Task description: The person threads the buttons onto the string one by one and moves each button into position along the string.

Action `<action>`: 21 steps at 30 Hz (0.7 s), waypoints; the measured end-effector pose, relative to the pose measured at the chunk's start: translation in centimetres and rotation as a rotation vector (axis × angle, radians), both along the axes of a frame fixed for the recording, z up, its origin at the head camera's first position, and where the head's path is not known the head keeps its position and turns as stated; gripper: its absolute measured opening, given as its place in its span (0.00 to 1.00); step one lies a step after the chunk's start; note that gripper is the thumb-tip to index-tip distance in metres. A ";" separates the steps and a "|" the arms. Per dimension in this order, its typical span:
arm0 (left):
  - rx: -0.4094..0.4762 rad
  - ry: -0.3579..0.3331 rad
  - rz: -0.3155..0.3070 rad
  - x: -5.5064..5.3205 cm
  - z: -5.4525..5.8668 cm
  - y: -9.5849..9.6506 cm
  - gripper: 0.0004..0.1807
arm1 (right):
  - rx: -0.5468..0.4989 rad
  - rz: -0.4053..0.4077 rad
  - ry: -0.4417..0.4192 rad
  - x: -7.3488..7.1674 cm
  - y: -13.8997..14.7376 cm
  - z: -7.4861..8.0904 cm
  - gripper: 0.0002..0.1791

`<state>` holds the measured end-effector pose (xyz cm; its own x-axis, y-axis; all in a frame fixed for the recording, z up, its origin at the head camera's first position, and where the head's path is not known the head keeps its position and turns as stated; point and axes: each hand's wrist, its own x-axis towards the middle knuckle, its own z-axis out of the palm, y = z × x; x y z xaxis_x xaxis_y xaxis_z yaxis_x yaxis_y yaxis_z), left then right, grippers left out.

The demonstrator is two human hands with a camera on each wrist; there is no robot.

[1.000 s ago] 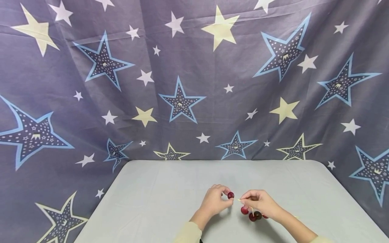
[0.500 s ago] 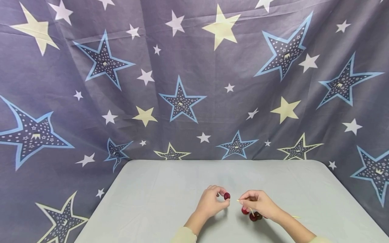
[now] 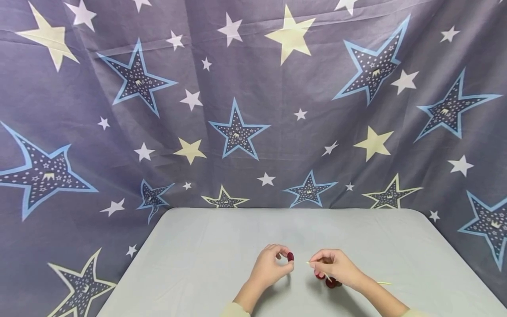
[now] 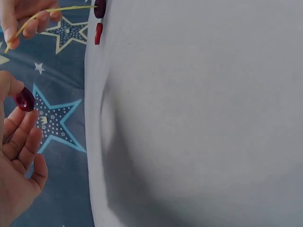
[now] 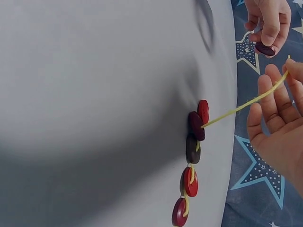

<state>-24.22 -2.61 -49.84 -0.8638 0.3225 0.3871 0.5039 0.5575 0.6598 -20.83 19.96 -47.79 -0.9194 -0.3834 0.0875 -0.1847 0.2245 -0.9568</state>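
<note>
In the head view my left hand [image 3: 264,267] pinches a dark red button [image 3: 291,256] between thumb and index finger, above the table. The button's holes show in the left wrist view, where the other fingers are loosely curled. To its right, my right hand [image 3: 336,267] pinches a yellow string [image 5: 255,100] close to its tip, which sticks out toward the button across a small gap. The string runs down to a maroon button [image 5: 196,126] and on through a dark brown button [image 5: 192,149] and red buttons [image 5: 191,181]. Another red button [image 5: 203,111] lies against the maroon one.
The strung buttons lie on a pale grey table [image 3: 190,264], partly hidden under the right hand in the head view. A bit of string [image 3: 384,283] shows behind the right wrist. A dark star-patterned cloth [image 3: 253,88] hangs behind the table.
My left hand has moved slightly left with its button, and the button has turned more edge-on to the head view. My right hand has barely shifted, still pinching the string.
</note>
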 end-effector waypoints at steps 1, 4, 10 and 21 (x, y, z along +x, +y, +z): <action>0.000 -0.002 0.001 0.0 -0.1 0.0 0.08 | 0.004 -0.001 0.000 0.0 0.0 0.0 0.15; 0.006 -0.010 0.004 0.0 -0.4 -0.1 0.08 | 0.015 -0.002 0.001 0.1 0.0 0.1 0.14; 0.052 -0.053 -0.015 0.0 -0.7 -0.1 0.10 | 0.013 -0.002 0.001 0.2 -0.1 0.0 0.15; 0.264 -0.269 -0.107 0.3 -0.6 0.3 0.12 | 0.029 -0.025 0.007 0.1 -0.1 0.0 0.15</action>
